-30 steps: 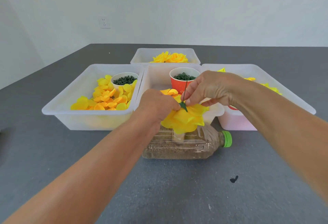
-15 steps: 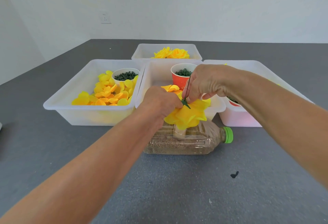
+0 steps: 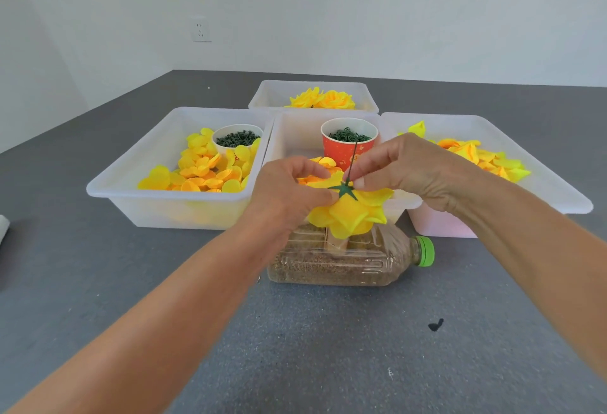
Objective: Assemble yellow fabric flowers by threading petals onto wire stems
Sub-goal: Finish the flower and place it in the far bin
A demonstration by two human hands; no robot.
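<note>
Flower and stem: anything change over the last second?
Barely. The green calyx has been pushed down the wire stem and now sits flat against the flower. The right hand still pinches the stem just above it and the left hand still holds the flower. Bins, cups and the bottle stayed put.

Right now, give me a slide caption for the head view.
Left hand holds a yellow flower while right hand pinches its wire stem above a bottle.
</note>
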